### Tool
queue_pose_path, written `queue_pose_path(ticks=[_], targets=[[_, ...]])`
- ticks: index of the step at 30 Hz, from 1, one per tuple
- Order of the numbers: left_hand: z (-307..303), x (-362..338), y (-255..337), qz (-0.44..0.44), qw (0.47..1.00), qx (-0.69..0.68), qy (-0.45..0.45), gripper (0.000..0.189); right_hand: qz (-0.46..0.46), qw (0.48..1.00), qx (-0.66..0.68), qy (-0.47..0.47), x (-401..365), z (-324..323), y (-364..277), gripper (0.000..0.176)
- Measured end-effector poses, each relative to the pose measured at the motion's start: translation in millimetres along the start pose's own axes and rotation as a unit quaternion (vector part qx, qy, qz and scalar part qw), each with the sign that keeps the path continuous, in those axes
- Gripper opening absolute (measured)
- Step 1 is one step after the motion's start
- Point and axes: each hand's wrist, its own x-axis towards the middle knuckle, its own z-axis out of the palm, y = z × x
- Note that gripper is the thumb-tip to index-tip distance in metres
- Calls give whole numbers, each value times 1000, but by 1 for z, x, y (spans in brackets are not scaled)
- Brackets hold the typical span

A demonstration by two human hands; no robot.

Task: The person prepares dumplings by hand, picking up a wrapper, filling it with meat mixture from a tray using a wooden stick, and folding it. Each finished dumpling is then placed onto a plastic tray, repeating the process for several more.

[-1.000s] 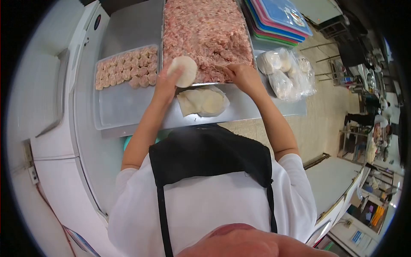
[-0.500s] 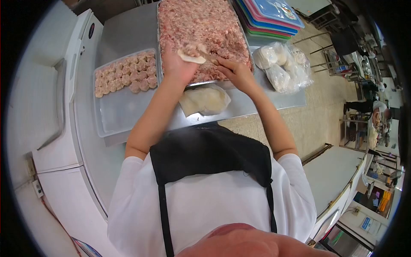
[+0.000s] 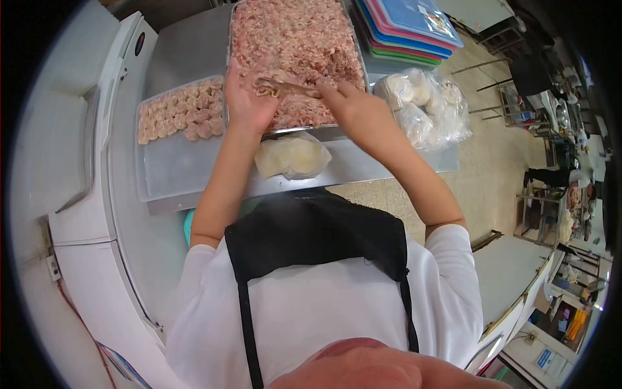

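Note:
My left hand [image 3: 249,100] is palm up over the near left part of a large tray of ground meat [image 3: 295,39], with a small meat-filled dough wrapper [image 3: 267,91] gathered in it. My right hand [image 3: 353,107] grips a thin spatula-like tool [image 3: 299,89], whose tip touches the filled wrapper. At the left, rows of filled dumplings [image 3: 184,111] sit in a flat translucent tray [image 3: 184,172]. A clear bag with pale round wrappers [image 3: 293,156] lies just in front of the meat tray.
Plastic bags with white dough rounds [image 3: 424,104] lie right of the meat. Behind them is a stack of coloured lids [image 3: 411,29]. A white fridge-like appliance [image 3: 116,162] stands at the left. Another person [image 3: 576,177] is far off at the right.
The wrapper in my left hand, flat and open before, is now folded around its filling. My right hand has brought the tool over it. The view has shifted slightly, moving the trays left.

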Motion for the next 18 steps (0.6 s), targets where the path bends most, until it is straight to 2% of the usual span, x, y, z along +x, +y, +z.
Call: queue_pose_path(ticks=[1,4,6,8,9,10,11,13,15,18], targets=[[0,4,-2,14,1000,-5,-8,74,-20,1000,24,0,0,18,8,30],[-8,14,-5,46,998,-25,-37,69,0,996,70,-58,5,16,29,31],[-15,12,-2,48,996,-37,-65,64,33,973,223,-42,6,9,48,32],[-18,-1,-4,62,978,147,-131,66,48,944,323,-47,6,5,64,34],[-16,-7,-8,66,955,238,-162,69,48,934,350,-58,3,5,69,35],[-10,-8,-10,162,901,366,-165,70,48,922,377,-70,1,3,73,36],[-3,-10,-10,254,821,485,-161,72,48,920,373,-109,-1,-3,78,36],[6,-16,-10,350,686,616,-166,71,43,910,365,-189,3,-27,79,36],[11,-17,-9,375,617,664,-196,66,24,916,349,-199,2,-36,80,35],[12,-13,1,199,645,672,-305,54,-12,906,384,-176,-1,-22,81,31]])
